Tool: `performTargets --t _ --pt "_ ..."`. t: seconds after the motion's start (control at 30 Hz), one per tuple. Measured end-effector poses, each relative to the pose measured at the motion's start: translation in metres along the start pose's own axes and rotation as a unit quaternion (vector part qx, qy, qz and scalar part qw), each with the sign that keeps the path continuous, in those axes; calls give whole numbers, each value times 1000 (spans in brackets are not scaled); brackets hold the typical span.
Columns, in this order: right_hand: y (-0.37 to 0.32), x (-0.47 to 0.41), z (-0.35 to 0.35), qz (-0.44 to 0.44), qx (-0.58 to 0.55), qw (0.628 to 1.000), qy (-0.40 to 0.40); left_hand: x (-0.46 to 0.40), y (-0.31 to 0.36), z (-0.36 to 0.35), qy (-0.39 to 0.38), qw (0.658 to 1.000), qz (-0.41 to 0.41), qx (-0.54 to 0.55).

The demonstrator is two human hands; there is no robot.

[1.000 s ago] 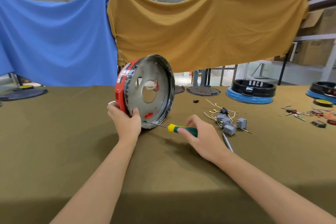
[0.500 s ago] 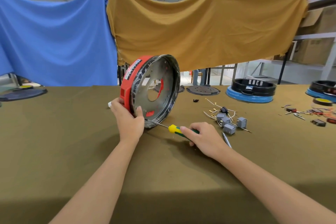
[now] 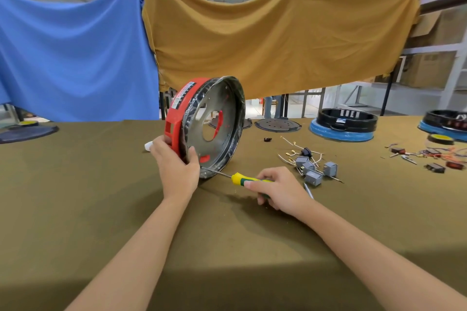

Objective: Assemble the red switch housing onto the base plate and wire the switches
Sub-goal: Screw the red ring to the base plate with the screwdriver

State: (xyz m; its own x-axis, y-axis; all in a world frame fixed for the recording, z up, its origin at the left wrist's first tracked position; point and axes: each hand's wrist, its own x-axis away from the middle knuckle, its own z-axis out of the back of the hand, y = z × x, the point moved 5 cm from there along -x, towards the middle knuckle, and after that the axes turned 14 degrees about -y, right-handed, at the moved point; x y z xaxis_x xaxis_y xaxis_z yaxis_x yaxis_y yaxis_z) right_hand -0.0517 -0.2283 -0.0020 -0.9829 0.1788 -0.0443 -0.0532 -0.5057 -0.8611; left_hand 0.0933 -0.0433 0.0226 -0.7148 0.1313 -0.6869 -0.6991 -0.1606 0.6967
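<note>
Olive cloth covers the bench [image 3: 75, 197], where the left hand [image 3: 177, 166] grips one red switch housing [image 3: 174, 118] and its one base plate [image 3: 214, 124] on edge, likely to expose a fastener. The right hand [image 3: 280, 190] curls round one screwdriver [image 3: 242, 179], tip at the lower rim; four grey switches [image 3: 313, 170] wait, unwired, just beyond.
</note>
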Motion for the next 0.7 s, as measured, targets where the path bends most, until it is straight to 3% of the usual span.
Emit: performTargets --t 0.07,0.13,0.17,0.23,0.37,0.47,0.5,0.7 --pt "-1 0 1 1 0 1000 11 0 0 1 10 1000 9 -1" --pt "-7 3 0 26 151 987 57 -1 -6 5 37 997 62 24" --pt "-11 5 -3 43 254 963 82 -2 -12 8 56 992 98 51" --pt "-20 8 -10 77 338 931 116 -2 -21 11 76 979 153 115" --pt "-19 7 -3 70 213 971 86 -4 -16 11 53 985 138 85" --pt "-26 18 -1 130 383 902 152 -3 -6 9 42 995 88 35" --pt "-27 20 -1 141 386 895 171 -3 -6 10 50 995 86 28" --pt "-5 11 19 54 149 966 203 -5 -33 19 101 958 213 165"
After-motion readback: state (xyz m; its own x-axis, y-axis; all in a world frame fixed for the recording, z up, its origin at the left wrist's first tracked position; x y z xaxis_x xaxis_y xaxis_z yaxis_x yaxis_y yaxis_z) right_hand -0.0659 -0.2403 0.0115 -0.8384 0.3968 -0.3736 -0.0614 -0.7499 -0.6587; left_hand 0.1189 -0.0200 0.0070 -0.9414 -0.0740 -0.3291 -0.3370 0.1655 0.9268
